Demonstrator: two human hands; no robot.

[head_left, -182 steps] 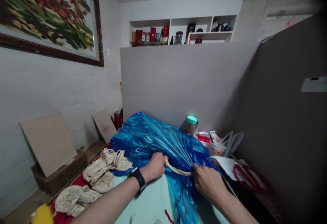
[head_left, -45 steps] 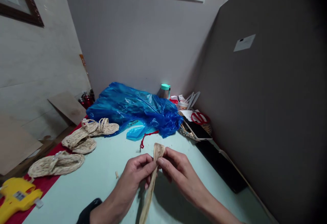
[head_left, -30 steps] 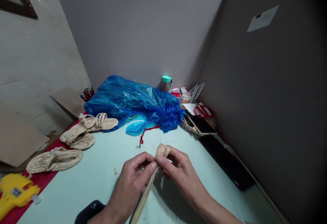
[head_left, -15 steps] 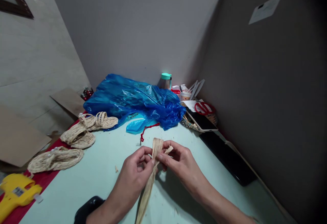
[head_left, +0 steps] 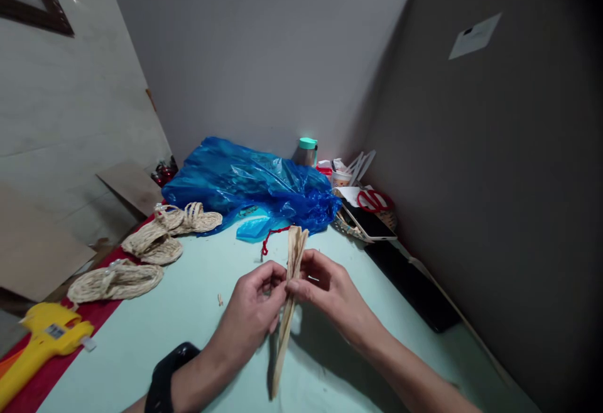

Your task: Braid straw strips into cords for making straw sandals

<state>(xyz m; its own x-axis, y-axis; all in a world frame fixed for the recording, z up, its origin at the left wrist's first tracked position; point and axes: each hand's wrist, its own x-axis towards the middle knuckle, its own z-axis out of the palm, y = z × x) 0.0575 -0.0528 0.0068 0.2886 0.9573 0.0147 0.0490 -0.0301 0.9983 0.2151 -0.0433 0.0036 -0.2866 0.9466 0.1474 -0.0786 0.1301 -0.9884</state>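
A pale, dry strip of plant fibre (head_left: 284, 331), like a husk or straw leaf, stands gathered between both hands over the table. Its folded upper end rises above the fingers, and its long tail hangs down toward the front. My left hand (head_left: 257, 303) pinches the strip from the left at its middle. From the other side, my right hand (head_left: 330, 287) grips it with thumb and fingers at about the same height. The fingers behind the strip are partly hidden. A black band is on my left wrist.
Woven straw sandals (head_left: 115, 282) line the left edge, near a yellow glue gun (head_left: 51, 337). A blue plastic bag (head_left: 245, 177) lies at the back. To the right are red-handled scissors (head_left: 374, 200), a phone (head_left: 370, 218) on a basket, and a long black object (head_left: 414, 287).
The strip's top has risen and now shows a gathered double fold, where a short end stuck out to the right. Its tail has swung more upright. Both hands keep hold.
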